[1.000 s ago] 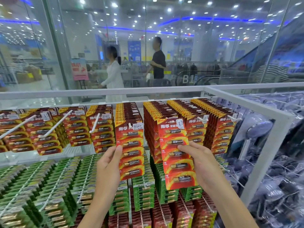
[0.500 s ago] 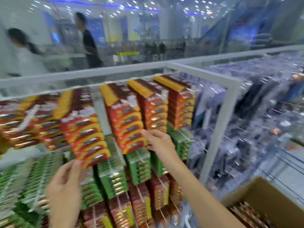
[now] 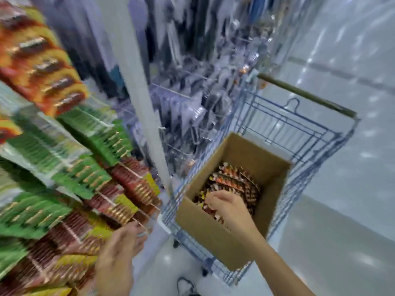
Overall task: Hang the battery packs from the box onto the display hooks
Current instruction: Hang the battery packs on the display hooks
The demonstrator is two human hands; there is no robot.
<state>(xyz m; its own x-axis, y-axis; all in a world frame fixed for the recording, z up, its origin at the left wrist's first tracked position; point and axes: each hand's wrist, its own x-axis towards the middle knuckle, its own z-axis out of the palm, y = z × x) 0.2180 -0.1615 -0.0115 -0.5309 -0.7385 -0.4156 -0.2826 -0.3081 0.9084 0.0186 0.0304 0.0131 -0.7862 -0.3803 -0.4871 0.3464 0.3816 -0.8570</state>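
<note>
Packs (image 3: 235, 180) sit in the box (image 3: 213, 238) lower centre, so our right hand (image 3: 229, 207) curls fingers onto them; our left hand (image 3: 121, 248), grip unclear through blur, hovers beside the hooks (image 3: 129, 170).

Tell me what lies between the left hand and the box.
Head view: the cart's wire side, plus a strip of pale floor, separates the left hand from the box.

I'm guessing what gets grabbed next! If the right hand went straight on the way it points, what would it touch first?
The battery packs piled in the cardboard box: the right hand points down at them. Blur hides whether they touch.
</note>
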